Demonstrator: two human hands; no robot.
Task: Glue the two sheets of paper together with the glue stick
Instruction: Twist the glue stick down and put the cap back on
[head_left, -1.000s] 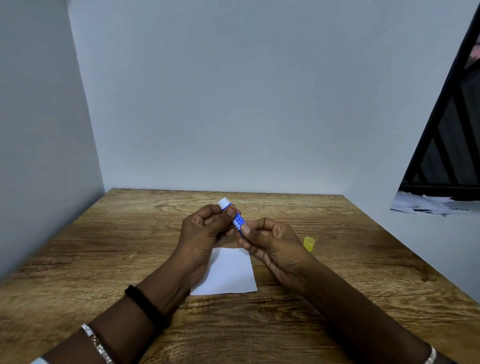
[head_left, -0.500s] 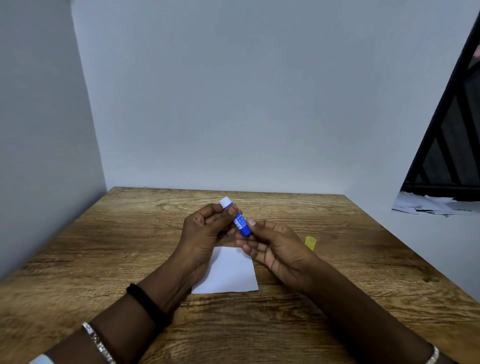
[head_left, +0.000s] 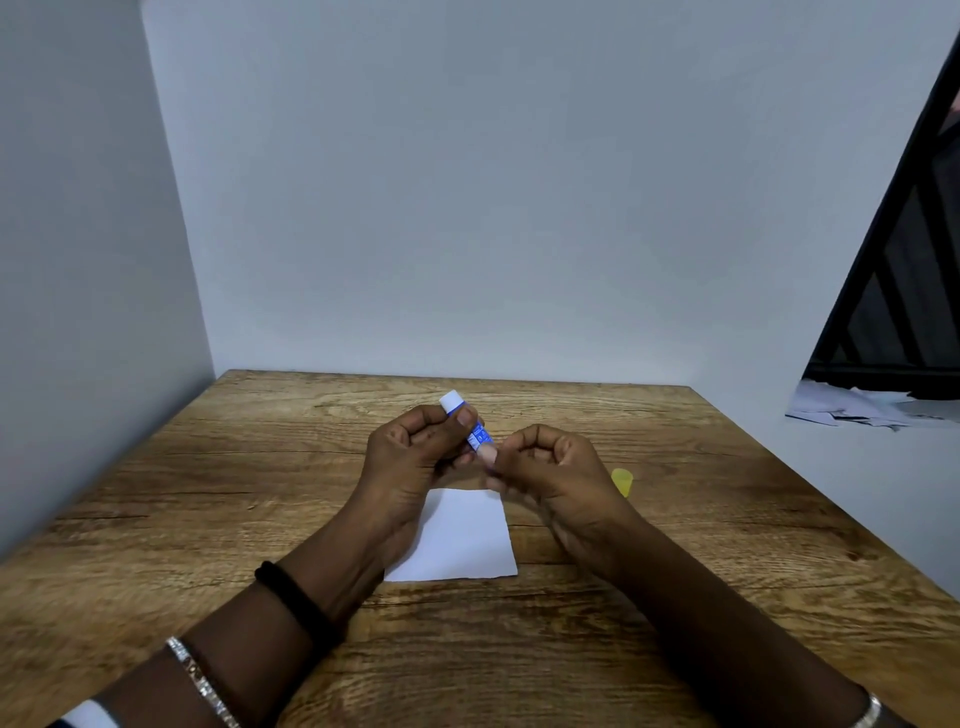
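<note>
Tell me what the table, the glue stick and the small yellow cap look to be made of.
Table: wood or wood-look laminate with a matte finish; grain and knots show, but whether real or printed is unclear. Glue stick: a smooth plastic tube, by its blue printed label and plain white end. Yellow cap: probably plastic, evenly coloured and slightly translucent, though too small to be sure.

The glue stick is blue with white print and a white far end. The paper is white, the cap at right yellow. The table shows brown wood grain; the walls are pale grey. On the left wrist are a black band and a silver bracelet.
</note>
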